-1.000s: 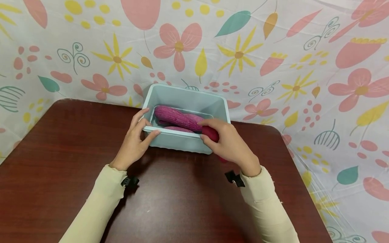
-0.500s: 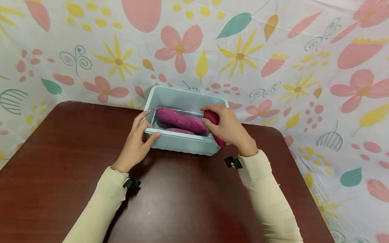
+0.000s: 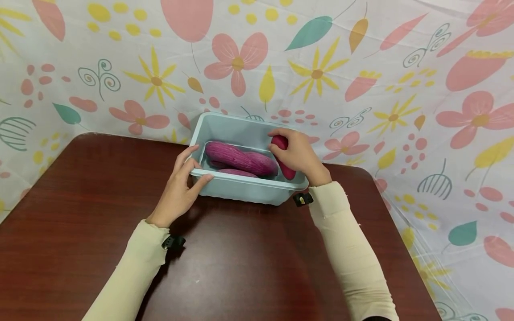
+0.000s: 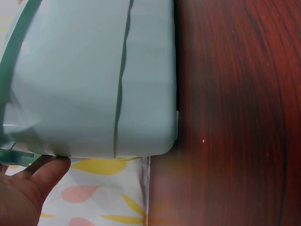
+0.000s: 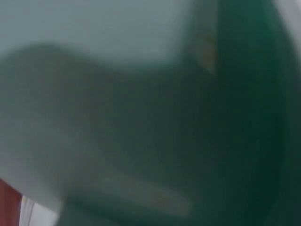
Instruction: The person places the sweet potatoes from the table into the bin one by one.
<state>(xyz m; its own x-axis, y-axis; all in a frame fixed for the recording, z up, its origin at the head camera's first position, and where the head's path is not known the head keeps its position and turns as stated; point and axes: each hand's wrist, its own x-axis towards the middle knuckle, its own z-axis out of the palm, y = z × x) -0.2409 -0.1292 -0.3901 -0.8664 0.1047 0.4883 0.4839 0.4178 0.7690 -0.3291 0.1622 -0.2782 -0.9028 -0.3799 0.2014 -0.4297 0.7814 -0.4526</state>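
Note:
A pale blue-grey plastic bin (image 3: 245, 191) stands at the back of the table. My left hand (image 3: 175, 189) grips its front left corner, thumb on the front side and fingers over the left rim. In the left wrist view, the fingers of that hand (image 4: 44, 176) lie against the bin wall. Inside the bin are several long purple vegetables (image 3: 241, 159) with pale streaks. My right hand (image 3: 297, 151) holds a crimson, sweet-potato-shaped vegetable (image 3: 286, 169) within the bin's right end, tilted with its lower end toward me. The right wrist view is blurred and filled by the bin wall (image 5: 117, 28).
The dark reddish-brown wooden table (image 3: 225, 258) spreads around the bin. Right behind the bin hangs a white cloth (image 3: 184, 26) printed with flowers and leaves. A black strap (image 3: 173, 242) shows at the left cuff and another strap (image 3: 303, 199) at the right.
My right hand has carried the crimson vegetable from over the front right rim back and down into the bin's right end. My left hand has kept its grip on the corner.

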